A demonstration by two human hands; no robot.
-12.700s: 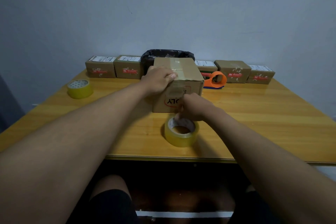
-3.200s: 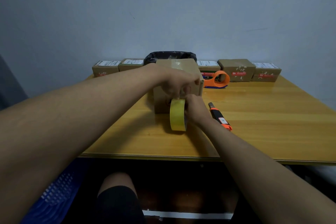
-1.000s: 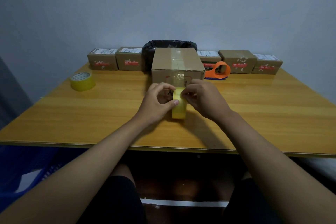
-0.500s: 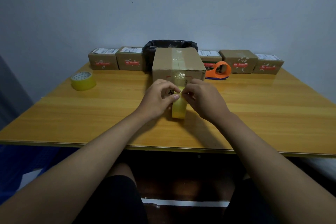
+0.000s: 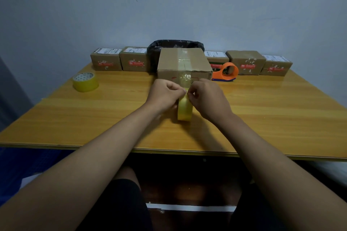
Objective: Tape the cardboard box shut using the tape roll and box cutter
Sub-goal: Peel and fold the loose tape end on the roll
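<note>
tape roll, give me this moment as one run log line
tape roll: on edge on table, before box | left hand: pinching tape at roll top | right hand: same | cutter: not seen

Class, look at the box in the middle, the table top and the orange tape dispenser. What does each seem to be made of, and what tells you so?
Box: brown cardboard, matt, with a glossy clear tape strip along its top seam.
Table top: wood or wood-look laminate, going by the grain lines; its sheen suggests a smooth coating.
Orange tape dispenser: probably moulded plastic, from the uniform colour and rounded shape.
</note>
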